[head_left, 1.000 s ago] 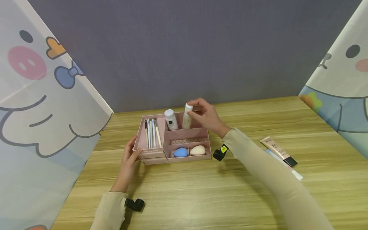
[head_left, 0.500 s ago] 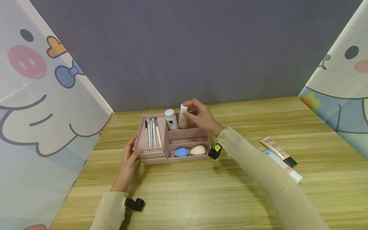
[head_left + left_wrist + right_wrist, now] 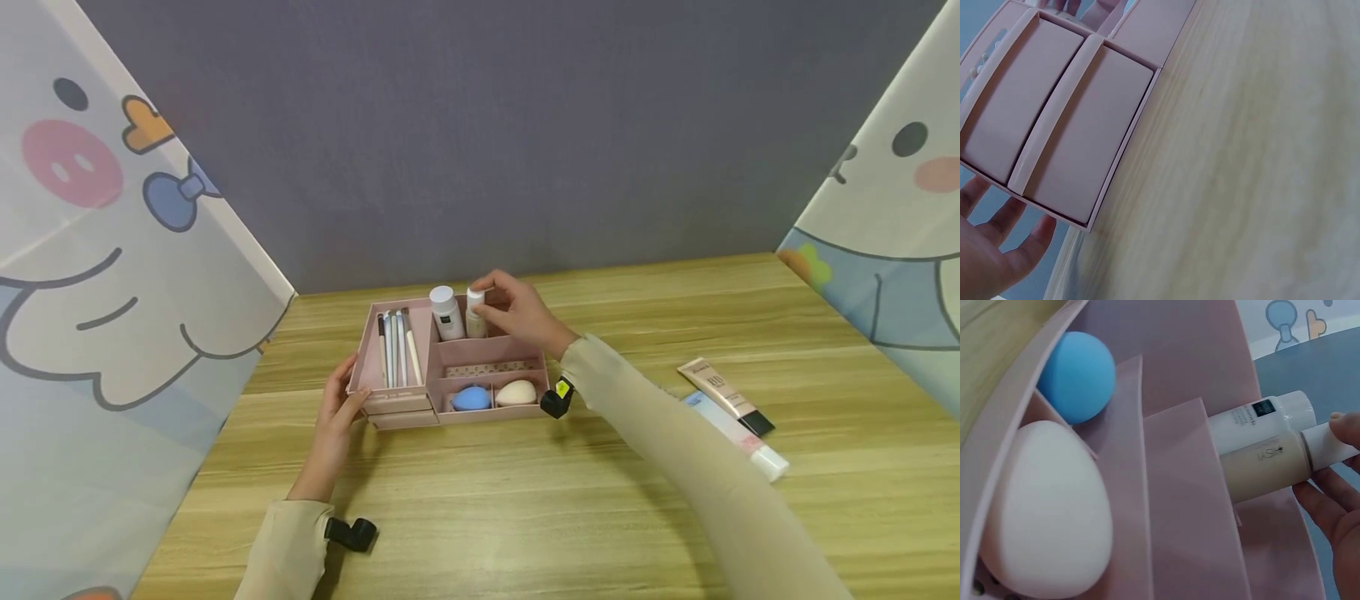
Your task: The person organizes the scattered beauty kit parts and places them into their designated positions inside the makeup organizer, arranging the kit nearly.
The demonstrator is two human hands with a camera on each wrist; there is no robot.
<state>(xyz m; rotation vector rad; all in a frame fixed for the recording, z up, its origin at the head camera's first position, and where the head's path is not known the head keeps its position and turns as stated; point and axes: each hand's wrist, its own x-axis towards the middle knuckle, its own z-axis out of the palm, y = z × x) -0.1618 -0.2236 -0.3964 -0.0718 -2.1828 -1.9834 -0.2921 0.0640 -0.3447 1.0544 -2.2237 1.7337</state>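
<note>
A pink makeup organizer (image 3: 487, 350) stands on the table. At its left front corner my left hand (image 3: 335, 408) holds it, thumb over the top edge and fingers along the side; the left wrist view shows those fingers (image 3: 1007, 222) beside the drawers (image 3: 1085, 125). In the back compartment, my right hand (image 3: 522, 312) pinches the white cap of a beige liquid foundation bottle (image 3: 1266, 465). The bottle stands upright, its lower part hidden behind the divider. Close on its left is a white bottle (image 3: 447, 315) with a white cap.
Several makeup brushes (image 3: 397, 348) lie in the left tray. A blue makeup sponge (image 3: 471, 397) and a cream one (image 3: 517, 392) sit in the front compartments. To the right, a BB cream tube (image 3: 723, 393) and a white-capped tube (image 3: 738, 433) lie on the table (image 3: 480, 517).
My right hand has moved left and then down with the foundation bottle, which now sits lower, right beside the white bottle. My left hand has stayed on the organizer.
</note>
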